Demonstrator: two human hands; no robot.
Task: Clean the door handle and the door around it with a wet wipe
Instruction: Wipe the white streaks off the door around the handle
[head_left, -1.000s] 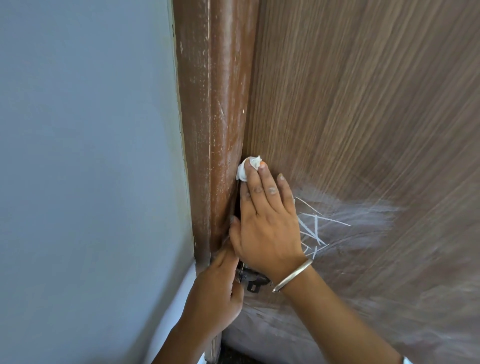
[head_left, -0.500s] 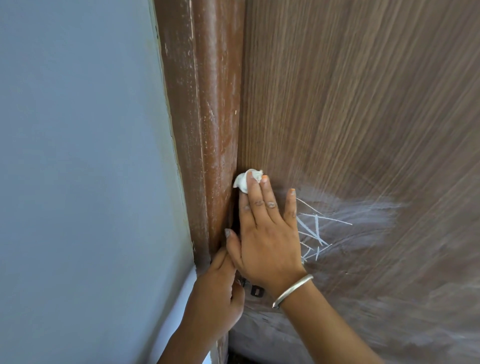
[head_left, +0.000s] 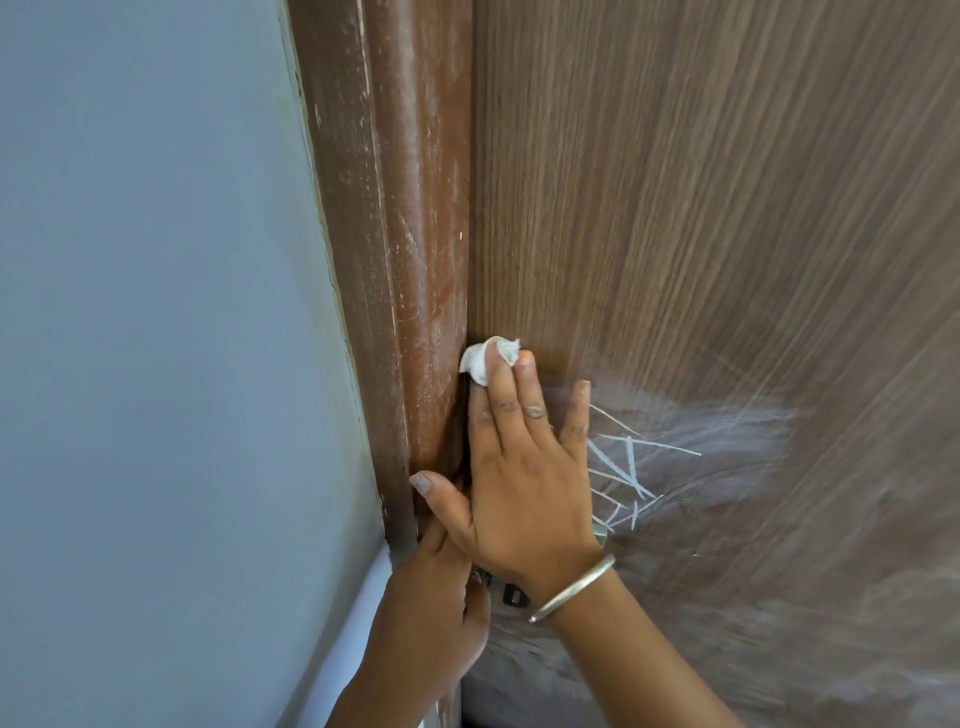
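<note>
Because the wipe has to scrub rather than be carried, the wet wipe (head_left: 485, 361) sits bunched into a small white wad under the tips of the first two fingers (head_left: 530, 395) of the right hand (head_left: 524, 483). That hand lies flat on the door (head_left: 701, 234), fingers straight and close together, little finger splayed, pressing rather than pinching. The wad lies at the door's left edge, touching the seam with the reddish door frame (head_left: 415, 234), probably to reach grime in that corner. Its short long axis runs across the seam, tilted up to the right, while the hand points up the door. Just right of the hand are white scratch marks (head_left: 623, 462) in a pale smeared patch. Below, the left hand (head_left: 431, 623) curls toward dark metal hardware (head_left: 514, 595), likely the handle, seemingly steadying the door; its grip is hidden.
</note>
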